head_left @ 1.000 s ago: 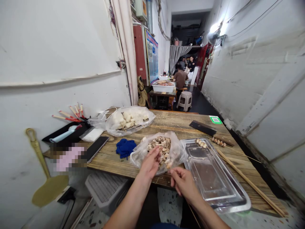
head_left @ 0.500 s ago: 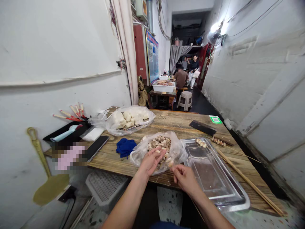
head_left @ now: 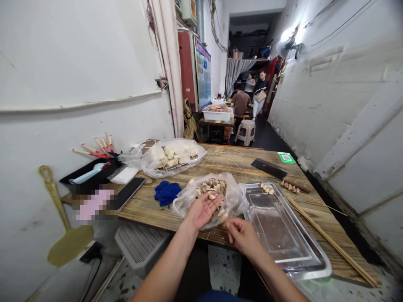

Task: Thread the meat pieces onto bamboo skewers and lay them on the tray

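- The room is a long narrow passage with pale walls; the wooden table fills most of its width, and farther back several other people stand or sit about another table with a white tub and a stool.
- The table carries, from the left, a black tray with red-tipped sticks, a dark phone, a blue cloth, a large clear bag of pale pieces, a cleaver and a bundle of bamboo skewers along the right edge.
- The metal tray juts past the near table edge; a knock from the right forearm could tip it off, with the one loaded skewer at its far end.
- The bag of meat pieces sits at the near edge between both hands, its plastic loose and slack; pulling on it could spill pieces to the floor.
- The left hand lies palm up over the bag, fingers spread, with a small piece or two resting loose in it; a tilt would likely drop them.
- The right hand hangs just off the table edge, fingers pressed together in a pinch on what seems a thin skewer running down below the wrist; its tip points toward the left palm, so a hasty push could prick it.
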Available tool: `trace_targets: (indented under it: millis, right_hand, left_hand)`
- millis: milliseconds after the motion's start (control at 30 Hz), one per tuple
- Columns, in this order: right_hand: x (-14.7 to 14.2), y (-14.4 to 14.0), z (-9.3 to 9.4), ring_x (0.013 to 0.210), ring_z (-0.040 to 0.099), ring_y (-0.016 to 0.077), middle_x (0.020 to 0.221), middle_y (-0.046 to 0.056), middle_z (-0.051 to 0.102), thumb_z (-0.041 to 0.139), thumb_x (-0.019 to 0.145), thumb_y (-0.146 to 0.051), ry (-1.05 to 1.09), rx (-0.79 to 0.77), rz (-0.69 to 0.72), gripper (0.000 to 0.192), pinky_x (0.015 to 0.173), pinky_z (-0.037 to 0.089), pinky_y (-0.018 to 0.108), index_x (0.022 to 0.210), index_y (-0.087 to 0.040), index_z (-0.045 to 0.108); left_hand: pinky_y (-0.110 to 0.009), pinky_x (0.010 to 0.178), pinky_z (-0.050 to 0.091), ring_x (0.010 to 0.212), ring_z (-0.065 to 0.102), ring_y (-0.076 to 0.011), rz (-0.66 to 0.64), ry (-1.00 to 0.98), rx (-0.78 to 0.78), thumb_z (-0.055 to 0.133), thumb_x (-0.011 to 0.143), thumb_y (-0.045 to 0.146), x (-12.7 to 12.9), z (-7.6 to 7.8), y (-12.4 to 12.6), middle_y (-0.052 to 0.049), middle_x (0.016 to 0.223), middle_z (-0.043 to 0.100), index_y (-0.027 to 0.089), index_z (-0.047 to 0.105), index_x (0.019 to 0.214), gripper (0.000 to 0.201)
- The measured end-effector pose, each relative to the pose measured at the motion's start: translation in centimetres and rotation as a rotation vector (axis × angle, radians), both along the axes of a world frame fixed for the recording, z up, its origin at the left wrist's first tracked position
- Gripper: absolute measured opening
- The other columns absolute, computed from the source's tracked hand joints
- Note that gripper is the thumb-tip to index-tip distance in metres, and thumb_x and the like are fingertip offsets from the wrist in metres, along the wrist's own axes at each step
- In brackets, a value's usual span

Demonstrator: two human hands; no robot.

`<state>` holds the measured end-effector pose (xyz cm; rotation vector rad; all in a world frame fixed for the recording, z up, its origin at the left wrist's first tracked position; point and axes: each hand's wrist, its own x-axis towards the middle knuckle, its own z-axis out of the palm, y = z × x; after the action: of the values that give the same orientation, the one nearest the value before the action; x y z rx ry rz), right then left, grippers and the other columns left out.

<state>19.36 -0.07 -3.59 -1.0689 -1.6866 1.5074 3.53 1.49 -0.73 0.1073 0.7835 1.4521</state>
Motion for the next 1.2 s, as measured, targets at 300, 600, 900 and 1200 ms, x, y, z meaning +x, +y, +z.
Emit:
trace_targets:
  millis: [300, 600, 900, 1200]
  right_hand:
    - [-0.1, 0.0, 0.4, 0.026, 0.025, 0.0037, 0.036, -0.008, 0.041, 0.046, 0.074, -0.041, 0.049, -0.125, 0.000, 0.029, 0.030, 0.017, 0.018, 0.063, -0.015, 0.053]
    - [0.0, -0.2, 1.5, 0.024, 0.024, 0.0022, 0.036, -0.009, 0.041, 0.050, 0.067, -0.046, 0.107, -0.239, 0.002, 0.033, 0.029, 0.013, 0.017, 0.068, -0.013, 0.054]
    - [0.2, -0.3, 1.4, 0.024, 0.023, 0.0024, 0.036, -0.009, 0.041, 0.050, 0.068, -0.044, 0.108, -0.241, 0.000, 0.031, 0.031, 0.013, 0.018, 0.069, -0.014, 0.054]
    - [0.2, -0.3, 1.4, 0.025, 0.024, 0.0025, 0.037, -0.008, 0.041, 0.049, 0.068, -0.045, 0.085, -0.217, -0.004, 0.032, 0.031, 0.014, 0.018, 0.068, -0.014, 0.054]
  left_hand:
    - [-0.031, 0.087, 0.046, 0.099, 0.056, -0.0224, 0.022, 0.090, 0.053, 0.052, 0.076, 0.009, 0.1, -0.4, -0.1, -0.018, 0.097, 0.063, 0.006, 0.058, 0.087, 0.012]
    - [-0.024, 0.074, 0.052, 0.079, 0.064, -0.0171, 0.172, 0.266, -0.014, 0.055, 0.073, 0.003, 0.0, -0.9, -0.1, -0.013, 0.080, 0.067, 0.007, 0.059, 0.083, 0.011]
    - [-0.025, 0.068, 0.052, 0.072, 0.064, -0.0153, 0.085, 0.255, 0.009, 0.057, 0.073, 0.009, 0.1, -0.9, -0.4, -0.011, 0.076, 0.067, 0.008, 0.059, 0.090, 0.017]
    - [-0.033, 0.078, 0.050, 0.084, 0.063, -0.0211, 0.050, 0.126, -0.068, 0.057, 0.073, 0.011, -0.1, -1.3, -0.2, -0.014, 0.082, 0.067, 0.008, 0.057, 0.084, 0.011]
